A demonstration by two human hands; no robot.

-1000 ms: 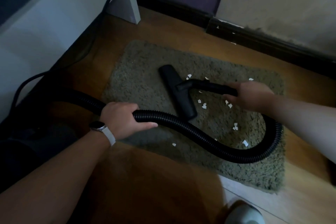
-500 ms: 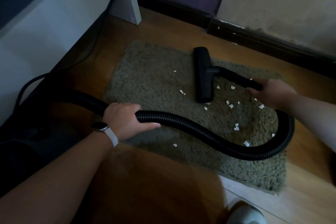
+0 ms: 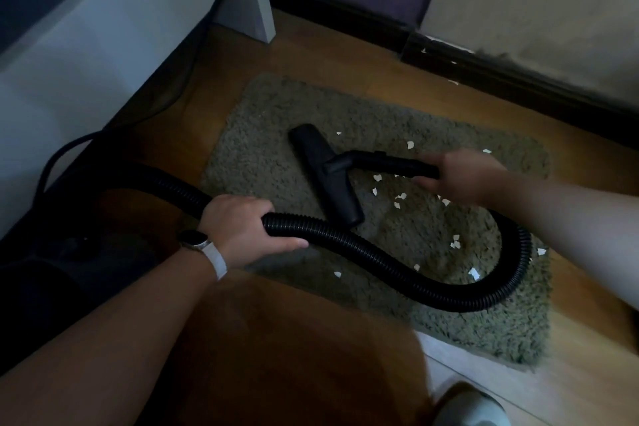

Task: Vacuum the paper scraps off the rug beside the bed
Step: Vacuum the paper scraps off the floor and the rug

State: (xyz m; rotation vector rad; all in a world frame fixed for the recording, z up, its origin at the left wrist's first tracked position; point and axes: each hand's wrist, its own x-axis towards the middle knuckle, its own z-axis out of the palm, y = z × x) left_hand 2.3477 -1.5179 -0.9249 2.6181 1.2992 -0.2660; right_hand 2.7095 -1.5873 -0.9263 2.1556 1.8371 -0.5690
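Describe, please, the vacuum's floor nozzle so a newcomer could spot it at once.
Find the shaggy rug beside the white bed frame. Near its middle lies the floor nozzle, a flat black bar. Unlike the ribbed hose nearby, it is smooth and straight.

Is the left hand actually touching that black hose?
Touching. The head view shows the left hand wrapped round the ribbed hose, with no gap.

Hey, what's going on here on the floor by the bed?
A person is vacuuming the shaggy rug beside the bed. The right hand holds the rigid tube behind the floor nozzle, which sits mid-rug. The left hand grips the ribbed hose. White paper scraps lie scattered on the rug, mostly right of the nozzle, so the job isn't finished.
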